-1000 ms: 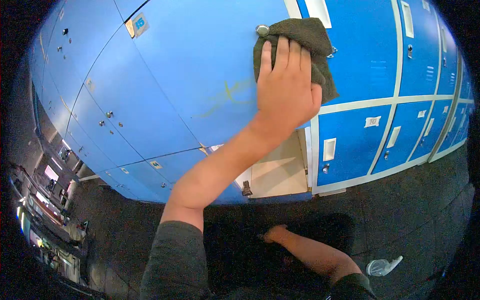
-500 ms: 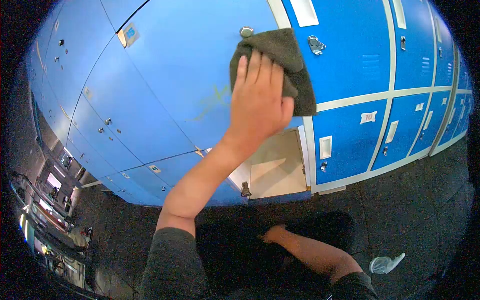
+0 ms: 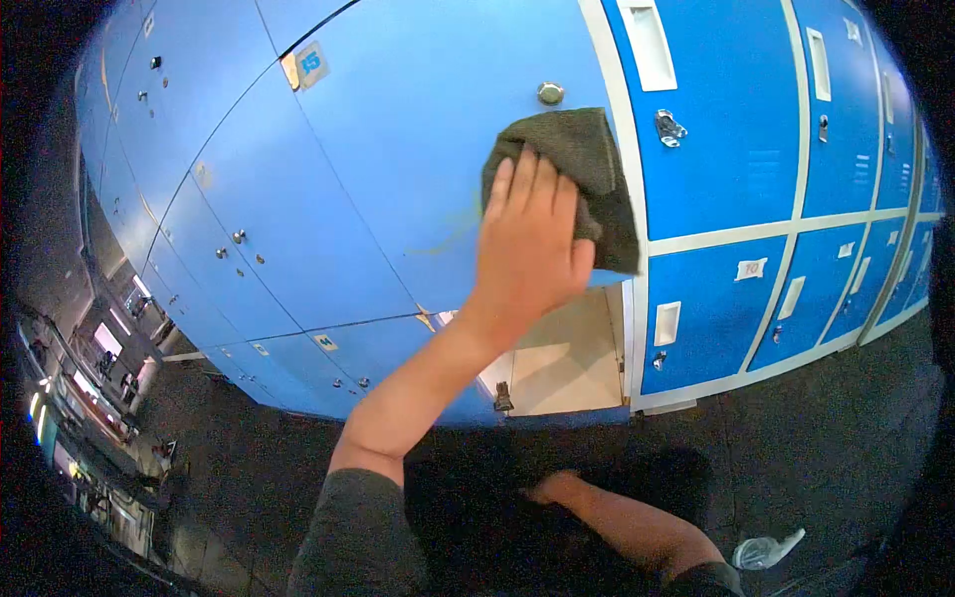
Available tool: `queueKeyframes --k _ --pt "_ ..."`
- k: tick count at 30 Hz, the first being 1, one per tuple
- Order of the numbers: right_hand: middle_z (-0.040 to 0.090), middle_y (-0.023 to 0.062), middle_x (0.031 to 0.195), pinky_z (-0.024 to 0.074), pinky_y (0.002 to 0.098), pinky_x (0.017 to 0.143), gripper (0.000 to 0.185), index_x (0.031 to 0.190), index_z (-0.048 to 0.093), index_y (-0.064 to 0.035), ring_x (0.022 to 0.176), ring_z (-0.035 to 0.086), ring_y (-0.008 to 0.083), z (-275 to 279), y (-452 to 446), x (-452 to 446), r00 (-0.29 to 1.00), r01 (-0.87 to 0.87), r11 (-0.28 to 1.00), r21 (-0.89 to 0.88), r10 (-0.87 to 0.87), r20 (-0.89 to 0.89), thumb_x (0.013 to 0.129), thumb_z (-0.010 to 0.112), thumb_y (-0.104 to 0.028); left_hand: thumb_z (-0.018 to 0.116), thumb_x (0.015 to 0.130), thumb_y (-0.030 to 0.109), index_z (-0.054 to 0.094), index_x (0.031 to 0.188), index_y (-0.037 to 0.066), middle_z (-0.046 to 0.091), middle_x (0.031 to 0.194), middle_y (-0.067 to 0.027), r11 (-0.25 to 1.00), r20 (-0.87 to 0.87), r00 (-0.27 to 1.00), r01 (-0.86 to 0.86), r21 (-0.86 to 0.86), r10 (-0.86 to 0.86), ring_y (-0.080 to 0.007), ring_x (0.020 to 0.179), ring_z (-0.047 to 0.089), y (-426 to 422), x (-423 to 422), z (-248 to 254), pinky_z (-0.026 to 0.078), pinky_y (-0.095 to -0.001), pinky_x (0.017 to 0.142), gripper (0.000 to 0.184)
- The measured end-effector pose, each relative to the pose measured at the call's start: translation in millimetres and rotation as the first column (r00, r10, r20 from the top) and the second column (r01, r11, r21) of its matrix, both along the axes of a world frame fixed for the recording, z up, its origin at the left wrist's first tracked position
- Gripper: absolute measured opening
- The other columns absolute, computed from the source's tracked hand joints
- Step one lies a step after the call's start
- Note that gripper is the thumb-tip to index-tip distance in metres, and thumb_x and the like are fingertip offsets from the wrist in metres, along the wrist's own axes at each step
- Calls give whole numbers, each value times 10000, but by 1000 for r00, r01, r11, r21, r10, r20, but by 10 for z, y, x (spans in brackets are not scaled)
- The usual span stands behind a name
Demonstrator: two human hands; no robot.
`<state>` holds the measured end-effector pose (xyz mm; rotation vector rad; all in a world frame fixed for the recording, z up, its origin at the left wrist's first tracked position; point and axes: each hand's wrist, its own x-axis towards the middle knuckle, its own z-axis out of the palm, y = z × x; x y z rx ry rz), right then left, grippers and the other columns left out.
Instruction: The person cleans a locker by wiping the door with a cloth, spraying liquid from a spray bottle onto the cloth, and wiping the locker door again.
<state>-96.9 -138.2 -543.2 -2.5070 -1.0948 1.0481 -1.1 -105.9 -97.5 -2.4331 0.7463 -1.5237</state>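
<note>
- Head view, with the round knob point(image 3: 550, 94) on the pale blue locker door point(image 3: 428, 129) as landmark: the brown cloth point(image 3: 557, 129) lies against the door just below the knob, its right edge reaching the white frame strip point(image 3: 619, 119).
- The left hand point(image 3: 527, 239) has hold of the cloth, fingers stretched over it and pressing it to the door, thumb apart on the right. Whether any cloth is pinched under the palm cannot be told.
- The right hand point(image 3: 555, 487) is far below the knob, low over the dark floor; shadow hides its fingers, so I cannot tell whether it grasps anything.
- A faint yellowish mark point(image 3: 453, 235) shows below and left of the knob, beside the cloth.
- An upward sweep could snag the cloth's top edge on the knob; one too far right could catch the metal latch point(image 3: 669, 128) right of the knob.
- The open compartment point(image 3: 572, 363) is well below the knob: pressing past the door's lower edge could let the hand slip into the opening and knock its rim.
- With the cloth bunched, loose folds could leave bare fingertips rubbing the paint, and uneven pressure might merely smear the mark.
</note>
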Motion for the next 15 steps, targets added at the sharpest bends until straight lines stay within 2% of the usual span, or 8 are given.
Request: queueKeyframes --k 3,5,7,11,13,15 --pt "221 67 1722 226 634 1237 777 1648 263 -276 1561 243 373 -300 78 31 999 0 1000 -25 0 32 1001 384 -688 613 753 229 599 1196 -110 566 1311 -328 999 31 999 23 23 -23 -483 1361 465 13 -15 20 287 -588 1213 558" --pt "198 61 1729 222 636 1239 782 1653 245 -277 1566 229 370 109 -15 -13 999 25 1000 -16 -24 27 1002 378 -688 612 755 224 596 1211 -108 566 1314 -323 997 48 996 70 46 -72 -477 1353 470 -76 44 123 279 -587 1216 564" --pt "204 62 1727 221 640 1238 776 1651 254 -276 1565 233 366 -31 15 10 1000 -7 1000 16 7 28 1004 377 -685 612 760 228 594 1232 -101 569 1319 -311 992 51 992 111 53 -114 -458 1335 483 -191 151 242 266 -579 1225 575" --pt "239 71 1716 221 642 1238 762 1645 275 -270 1558 256 364 -134 78 68 997 -4 994 -107 -4 -79 1009 375 -678 612 770 248 599 1218 -90 572 1309 -302 998 102 993 53 -15 -51 -442 1327 490 -387 171 193 271 -572 1226 561" --pt "262 80 1707 220 641 1238 760 1644 280 -269 1553 272 365 -438 123 95 999 -37 999 27 37 1 1011 371 -680 611 770 250 599 1219 -87 572 1304 -303 996 104 991 87 -16 -85 -445 1330 488 -298 155 179 272 -577 1224 561" --pt "277 87 1701 217 641 1238 769 1644 280 -268 1549 283 367 -638 156 132 999 -32 998 55 31 32 1007 372 -690 609 770 248 598 1215 -84 571 1300 -303 997 89 993 78 -23 -76 -448 1333 486 -215 123 113 274 -581 1221 556"
